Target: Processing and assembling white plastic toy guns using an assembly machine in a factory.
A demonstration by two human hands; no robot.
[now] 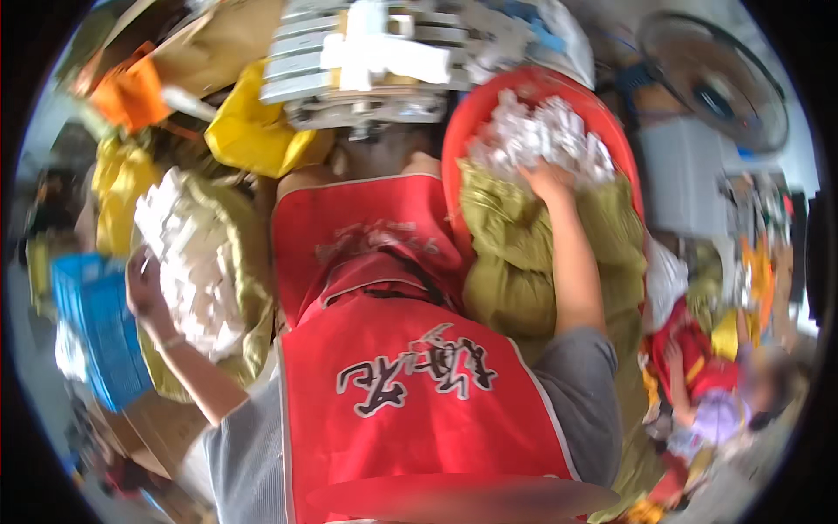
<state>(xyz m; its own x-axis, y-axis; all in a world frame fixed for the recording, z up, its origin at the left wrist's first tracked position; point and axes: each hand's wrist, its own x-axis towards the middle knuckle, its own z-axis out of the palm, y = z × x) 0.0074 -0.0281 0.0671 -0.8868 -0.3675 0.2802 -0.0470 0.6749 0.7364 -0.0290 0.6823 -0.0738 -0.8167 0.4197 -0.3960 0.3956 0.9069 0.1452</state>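
Note:
My right hand (552, 181) reaches into a red basin (456, 144). Its fingers are apart and touch a heap of small, shiny, clear-whitish pieces (546, 131); the fingertips are partly hidden among them. An olive woven sack (506, 253) drapes over the basin's near side, under my right forearm. On the left, my left hand (145, 286) is at the outer edge of another olive sack (253, 288), beside many white, flat-looking pieces (196, 262) that fill its mouth. Blur and shadow keep its fingers from showing clearly.
Ahead of my knees stands a bench of metal slats (301, 61) with a white object on top. Yellow bags (253, 131) and a blue crate (100, 332) lie to the left. A fan (711, 92) stands far right, above a grey box (685, 175). Another person (720, 415) sits at right.

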